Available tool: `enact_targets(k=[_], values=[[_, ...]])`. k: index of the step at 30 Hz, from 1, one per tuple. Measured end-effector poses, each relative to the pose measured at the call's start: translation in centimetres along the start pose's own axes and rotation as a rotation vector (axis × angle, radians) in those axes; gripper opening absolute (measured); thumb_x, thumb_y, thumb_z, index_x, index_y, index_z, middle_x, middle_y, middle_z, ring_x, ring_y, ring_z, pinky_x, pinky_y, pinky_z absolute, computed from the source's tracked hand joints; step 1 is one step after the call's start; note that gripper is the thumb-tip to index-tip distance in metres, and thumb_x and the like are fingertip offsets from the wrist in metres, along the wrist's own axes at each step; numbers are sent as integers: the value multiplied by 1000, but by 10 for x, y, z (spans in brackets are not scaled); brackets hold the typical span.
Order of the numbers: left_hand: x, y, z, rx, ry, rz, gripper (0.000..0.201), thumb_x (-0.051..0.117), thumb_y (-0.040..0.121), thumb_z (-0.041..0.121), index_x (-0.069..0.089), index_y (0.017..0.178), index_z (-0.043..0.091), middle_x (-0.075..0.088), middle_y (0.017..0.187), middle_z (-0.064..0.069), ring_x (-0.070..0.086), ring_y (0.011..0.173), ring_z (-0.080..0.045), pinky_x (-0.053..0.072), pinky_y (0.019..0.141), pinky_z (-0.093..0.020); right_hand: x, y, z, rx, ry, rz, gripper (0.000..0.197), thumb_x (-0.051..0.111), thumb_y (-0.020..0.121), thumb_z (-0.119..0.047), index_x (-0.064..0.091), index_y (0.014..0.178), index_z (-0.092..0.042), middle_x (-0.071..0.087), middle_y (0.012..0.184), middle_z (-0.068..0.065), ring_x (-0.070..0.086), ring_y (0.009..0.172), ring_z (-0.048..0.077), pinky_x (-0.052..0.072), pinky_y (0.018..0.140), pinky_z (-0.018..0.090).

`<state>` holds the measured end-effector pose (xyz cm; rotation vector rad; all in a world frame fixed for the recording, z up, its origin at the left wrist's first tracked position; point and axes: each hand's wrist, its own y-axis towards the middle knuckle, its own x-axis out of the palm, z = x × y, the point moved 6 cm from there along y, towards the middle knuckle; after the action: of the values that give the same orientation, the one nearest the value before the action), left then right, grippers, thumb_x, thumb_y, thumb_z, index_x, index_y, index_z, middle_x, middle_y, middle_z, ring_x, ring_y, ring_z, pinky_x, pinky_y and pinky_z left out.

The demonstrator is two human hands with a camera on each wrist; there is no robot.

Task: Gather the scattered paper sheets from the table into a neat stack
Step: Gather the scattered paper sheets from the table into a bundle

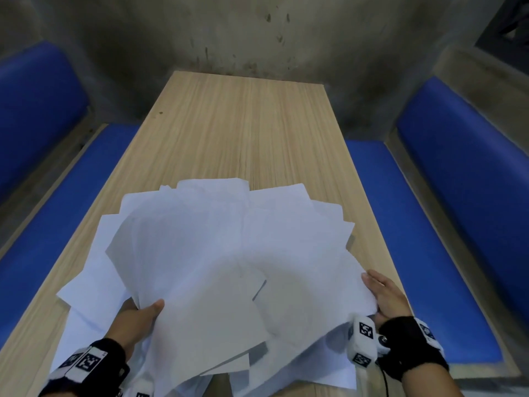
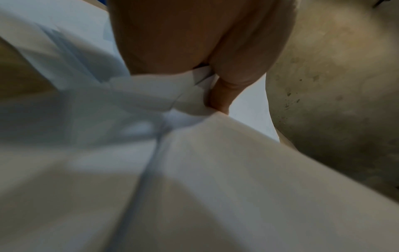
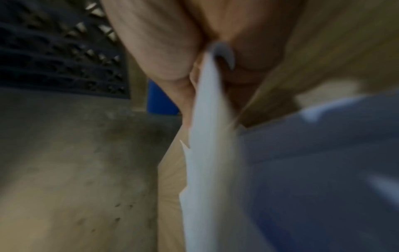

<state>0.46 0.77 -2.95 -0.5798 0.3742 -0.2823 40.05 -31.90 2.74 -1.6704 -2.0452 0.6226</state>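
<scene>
Several white paper sheets form a loose, fanned bunch over the near half of the wooden table. My left hand grips the bunch at its near left, thumb on top and fingers hidden underneath. My right hand holds the bunch's right edge, fingers stretched along it. In the left wrist view the sheets are pinched between thumb and fingers. In the blurred right wrist view the paper edge runs into the cleft of my right hand. Some lower sheets stick out crookedly at the left and near edges.
The far half of the table shows bare wood. Blue padded benches run along the left and the right of the table. A stained concrete wall stands behind the table's far end.
</scene>
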Motion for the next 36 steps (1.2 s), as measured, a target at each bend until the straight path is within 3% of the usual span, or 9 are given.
enact_targets(k=[3,6,10,14,18,20,24,30,36], values=[[0,-3,1,15,12,3,38,66,86,14,57,119,-2,66,112,-25,63,102,-43,48,95,-57,-2,-7,28,34,52,86,46,69,82,-29,61,117,0,67,114,20,66,75,28,53,60,28],[0,-3,1,24,8,3,36,65,87,14,57,119,-2,66,112,-24,63,103,-43,47,96,-56,24,-23,30,227,121,-270,57,59,84,-49,60,122,-7,66,112,22,72,80,32,57,62,40],[1,-5,2,34,5,-6,37,65,87,11,57,120,-2,66,114,-25,63,103,-43,46,97,-57,32,0,-20,-18,-367,-210,50,75,68,7,52,112,0,63,117,26,66,86,35,54,71,40],[1,-8,5,52,11,7,38,64,87,11,57,121,-4,67,113,-24,63,102,-43,48,95,-53,56,0,-53,-278,-372,-100,28,72,74,-1,61,98,-9,67,109,19,65,87,32,51,70,33],[0,-10,5,53,-1,16,35,64,87,12,57,118,-3,67,110,-22,63,101,-42,48,93,-51,49,-1,-1,-50,2,61,86,89,45,-53,61,120,-20,66,121,5,64,106,30,53,87,51],[1,-9,5,38,-8,14,35,65,87,12,57,118,-1,67,111,-22,63,101,-42,48,94,-53,60,-27,30,10,16,-55,76,91,50,-37,61,118,-22,68,117,3,63,105,30,55,78,47],[2,-11,6,24,-9,-6,33,63,88,11,56,119,0,67,112,-20,62,102,-41,47,97,-54,86,-51,41,-87,-351,-94,116,92,51,-26,25,144,-14,40,148,10,44,131,30,41,105,46],[2,-17,11,55,-6,4,26,62,88,8,56,113,2,66,110,-20,61,99,-39,48,91,-46,113,-14,21,-54,-531,-82,55,81,67,-13,56,113,2,65,117,19,60,94,27,48,85,32],[2,-19,13,47,-14,20,38,63,88,11,53,123,0,63,114,-20,60,104,-39,47,95,-47,102,-10,-12,-234,-601,-19,41,63,81,4,56,120,12,62,121,24,61,112,36,40,84,25]])
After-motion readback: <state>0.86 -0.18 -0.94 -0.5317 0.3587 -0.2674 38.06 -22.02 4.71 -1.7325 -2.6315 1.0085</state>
